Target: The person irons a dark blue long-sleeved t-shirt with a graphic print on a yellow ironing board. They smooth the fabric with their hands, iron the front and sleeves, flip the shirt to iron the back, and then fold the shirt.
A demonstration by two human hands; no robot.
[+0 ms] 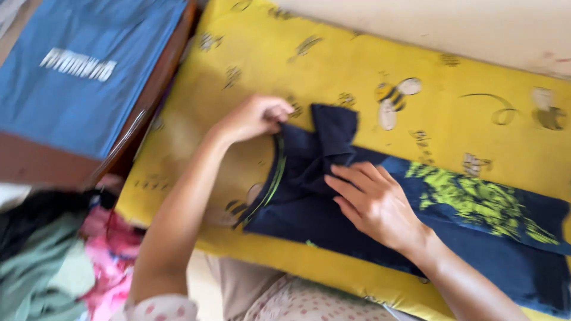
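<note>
Two hands working on one dark navy garment (309, 202), lying flat on yellow bee-print cloth (333, 65).

Left hand (254, 116): fingers closed, pinching the garment's upper left corner next to the green-striped hem (275, 175), near the cloth's left edge.

Right hand (375, 202): lying open and flat, fingers together, palm pressing down on the garment's middle, just below a folded-over flap (336, 128) of the same fabric. Gripping nothing; resting on top only.

Garment stretching from the pinched corner toward the cloth's right edge, crossing the cloth's near half. Yellow-green print (476, 199) showing on the portion right of the pressing hand.

Lying past the cloth's left edge: blue fabric with white lettering (77, 77), covering a brown wooden surface (35, 163). Sitting beyond the cloth's near left corner: heap of pink, green and black clothes (65, 261). Right forearm crossing over the garment's near right portion, hiding part of it.
</note>
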